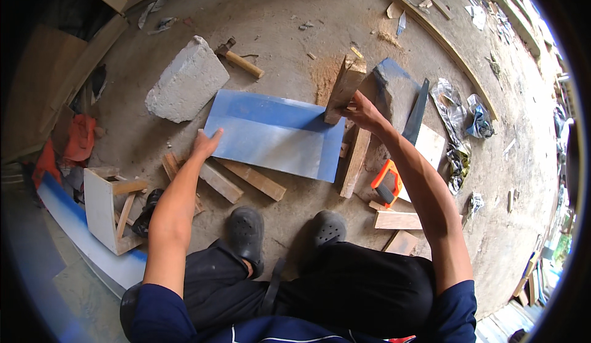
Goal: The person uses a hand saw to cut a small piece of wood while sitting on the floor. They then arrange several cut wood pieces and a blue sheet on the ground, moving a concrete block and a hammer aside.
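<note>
A flat blue-and-silver rectangular panel (271, 135) lies in front of me, above several wooden pieces. My left hand (208, 142) pinches its left edge, thumb on top and the other fingers partly hidden. In my right hand (364, 110) is a short, thick wooden block (345, 87), held tilted at the panel's right end. Whether the block touches the panel I cannot tell. Beneath the panel's near edge, wooden strips (252, 179) stick out toward my feet. Another wooden strip (355, 163) lies by the panel's right end.
A rough concrete block (188, 79) and a hammer (241, 60) lie beyond the panel. To the right are a handsaw with an orange handle (386, 182), a grey stone (391, 84) and crumpled foil (452, 112). A small wooden frame (104, 211) stands at left. Sawdust (323, 78) covers some floor.
</note>
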A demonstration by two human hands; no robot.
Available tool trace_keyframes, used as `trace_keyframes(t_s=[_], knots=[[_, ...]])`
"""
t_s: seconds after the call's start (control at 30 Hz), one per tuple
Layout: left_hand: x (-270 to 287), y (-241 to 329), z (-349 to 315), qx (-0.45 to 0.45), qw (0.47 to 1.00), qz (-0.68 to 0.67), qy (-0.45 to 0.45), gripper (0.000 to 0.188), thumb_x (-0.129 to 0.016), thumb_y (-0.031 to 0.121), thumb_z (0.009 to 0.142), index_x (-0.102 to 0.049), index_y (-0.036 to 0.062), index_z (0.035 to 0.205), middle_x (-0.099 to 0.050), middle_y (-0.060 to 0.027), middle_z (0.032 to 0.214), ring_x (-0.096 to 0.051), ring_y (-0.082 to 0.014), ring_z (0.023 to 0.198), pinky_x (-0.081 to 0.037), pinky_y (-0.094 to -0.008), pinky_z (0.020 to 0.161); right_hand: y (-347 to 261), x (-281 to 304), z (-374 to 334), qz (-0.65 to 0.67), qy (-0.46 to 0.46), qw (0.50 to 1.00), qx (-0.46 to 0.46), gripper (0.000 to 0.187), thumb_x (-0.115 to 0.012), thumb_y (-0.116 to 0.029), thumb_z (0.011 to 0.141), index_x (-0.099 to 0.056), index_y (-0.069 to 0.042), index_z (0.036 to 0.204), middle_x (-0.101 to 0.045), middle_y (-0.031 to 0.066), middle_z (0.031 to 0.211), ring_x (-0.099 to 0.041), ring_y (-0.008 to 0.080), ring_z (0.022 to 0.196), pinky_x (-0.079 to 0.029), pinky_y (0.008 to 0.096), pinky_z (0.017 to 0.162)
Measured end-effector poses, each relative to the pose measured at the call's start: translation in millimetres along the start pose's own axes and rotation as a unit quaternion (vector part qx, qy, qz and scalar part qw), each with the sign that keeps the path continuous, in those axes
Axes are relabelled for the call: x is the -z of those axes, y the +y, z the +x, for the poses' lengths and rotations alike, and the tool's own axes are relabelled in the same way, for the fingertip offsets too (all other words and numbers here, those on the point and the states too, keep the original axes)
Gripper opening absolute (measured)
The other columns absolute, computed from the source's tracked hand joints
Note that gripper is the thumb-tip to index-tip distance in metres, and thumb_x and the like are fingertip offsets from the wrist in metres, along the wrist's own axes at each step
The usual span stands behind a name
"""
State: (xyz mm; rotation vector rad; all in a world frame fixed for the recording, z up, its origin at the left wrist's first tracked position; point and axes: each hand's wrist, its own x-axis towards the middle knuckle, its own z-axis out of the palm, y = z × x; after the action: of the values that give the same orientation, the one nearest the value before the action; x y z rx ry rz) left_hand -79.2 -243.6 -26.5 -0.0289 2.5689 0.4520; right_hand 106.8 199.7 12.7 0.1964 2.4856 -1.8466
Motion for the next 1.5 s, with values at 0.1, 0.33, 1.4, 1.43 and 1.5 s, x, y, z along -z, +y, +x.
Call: trace_keyframes(t_s=[0.1, 0.33, 1.4, 1.43, 1.5], knots=[[2, -1, -2, 0.022, 0.999, -0.026, 0.007, 0.099, -0.057, 0.067, 0.079, -0.033, -0.01, 0.137, -0.041, -0.0318, 0.137, -0.043, -0.0421, 0.128, -0.036, -0.0436, 0.105, -14, 4, 5, 0.02, 0.045, 0.995, -0.086, 0.047, -0.067, -0.008, 0.085, -0.042, -0.003, 0.124, -0.063, 0.0129, 0.112, -0.062, 0.0237, 0.105, -0.05, 0.0347, 0.09], [-8, -2, -8, -0.002, 0.995, 0.001, 0.098, 0.092, -0.057, 0.063, 0.081, -0.032, -0.0041, 0.139, -0.037, -0.0294, 0.14, -0.036, -0.041, 0.131, -0.03, -0.0475, 0.108, -4, 19, 44, 0.074, 0.104, 0.967, -0.219, 0.063, -0.067, -0.028, 0.089, -0.03, -0.006, 0.136, -0.063, 0.0095, 0.107, -0.061, 0.0229, 0.099, -0.053, 0.0363, 0.075], [-139, 264, -50, -0.339, 0.939, 0.019, -0.054, 0.042, -0.056, 0.034, 0.091, -0.056, 0.0108, 0.126, -0.059, -0.0073, 0.127, -0.045, -0.0248, 0.126, -0.019, -0.0531, 0.11, 66, 8, 74, -0.072, 0.157, 0.953, -0.248, 0.045, -0.064, -0.038, 0.086, -0.064, 0.0, 0.11, -0.068, 0.0218, 0.097, -0.067, 0.0333, 0.094, -0.051, 0.0387, 0.08], [-140, 269, -52, -0.338, 0.939, 0.017, -0.064, 0.041, -0.055, 0.034, 0.091, -0.057, 0.0107, 0.125, -0.059, -0.0076, 0.125, -0.047, -0.0251, 0.124, -0.019, -0.0526, 0.11, 73, 13, 68, -0.084, 0.161, 0.951, -0.25, 0.045, -0.064, -0.038, 0.085, -0.064, 0.0, 0.11, -0.068, 0.0221, 0.097, -0.066, 0.0341, 0.093, -0.051, 0.039, 0.08], [-145, 266, -49, -0.334, 0.941, 0.011, -0.047, 0.041, -0.054, 0.035, 0.092, -0.058, 0.0106, 0.124, -0.06, -0.0095, 0.124, -0.048, -0.0262, 0.123, -0.019, -0.0517, 0.11, 72, 9, 68, -0.112, 0.166, 0.951, -0.234, 0.041, -0.064, -0.036, 0.086, -0.064, 0.001, 0.105, -0.067, 0.0185, 0.09, -0.065, 0.0283, 0.084, -0.05, 0.037, 0.073]])
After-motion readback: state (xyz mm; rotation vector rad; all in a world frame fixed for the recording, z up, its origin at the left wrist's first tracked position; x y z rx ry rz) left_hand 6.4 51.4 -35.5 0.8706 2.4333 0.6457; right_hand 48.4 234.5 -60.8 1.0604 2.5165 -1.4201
